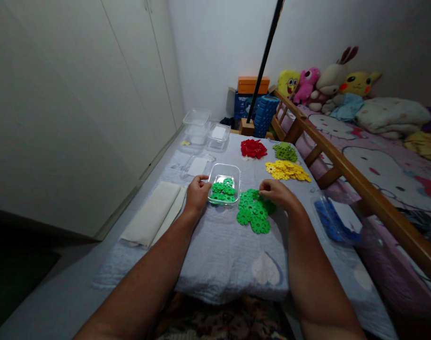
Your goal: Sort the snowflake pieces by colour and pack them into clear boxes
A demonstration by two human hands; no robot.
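A clear plastic box (225,166) stands on the cloth, with several green interlocking discs (223,191) lying in it. My left hand (198,191) holds the box's left side, thumb and fingers closed at the rim. To the right of the box spreads a loose pile of green interlocking discs (254,212), notched and flower-shaped. Over the pile's upper right edge, my right hand (276,192) has its fingertips pinched on a green disc, which the fingers partly hide.
Behind lie piles of red (254,148), yellow (288,170) and olive-green pieces (285,151). Clear boxes (219,132) and a lid (198,166) are at the back left. Folded cloth (153,212) lies left; a box of blue pieces (338,219) sits right, beside a wooden bed rail (336,163).
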